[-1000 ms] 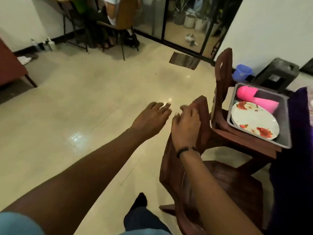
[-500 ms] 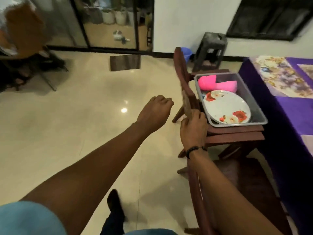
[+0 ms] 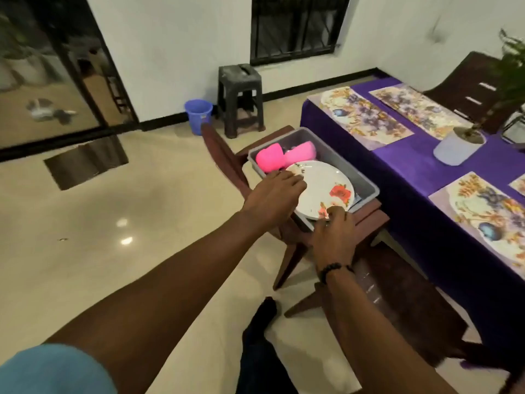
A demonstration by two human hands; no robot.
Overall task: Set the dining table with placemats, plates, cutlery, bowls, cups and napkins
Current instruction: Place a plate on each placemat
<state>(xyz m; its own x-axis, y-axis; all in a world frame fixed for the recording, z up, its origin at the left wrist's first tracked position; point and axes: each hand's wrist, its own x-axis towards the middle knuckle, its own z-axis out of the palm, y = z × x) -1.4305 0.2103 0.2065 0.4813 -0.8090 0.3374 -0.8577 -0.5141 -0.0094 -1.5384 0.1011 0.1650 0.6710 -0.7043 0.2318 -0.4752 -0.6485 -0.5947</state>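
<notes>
A white plate (image 3: 324,189) with red flowers lies on top of a stack in a grey tub (image 3: 366,183), beside two pink cups (image 3: 270,160). The tub stands on the seat of a wooden chair (image 3: 224,155). My left hand (image 3: 272,197) grips the plate's left rim with curled fingers. At the near rim my right hand (image 3: 333,237) pinches the plate's edge. To the right, the dining table (image 3: 412,172) wears a purple cloth with floral placemats (image 3: 366,118) laid on it; another placemat (image 3: 494,211) lies nearer to me.
A potted plant (image 3: 457,149) stands on the table. A second wooden chair (image 3: 397,294) sits close by my right forearm. By the far wall are a blue bucket (image 3: 198,115) and a dark plastic stool (image 3: 240,100). Open tiled floor lies to the left.
My right hand let go of the near chair's back and both hands reached forward onto the plate in the tub. The view swung right, bringing the table into sight.
</notes>
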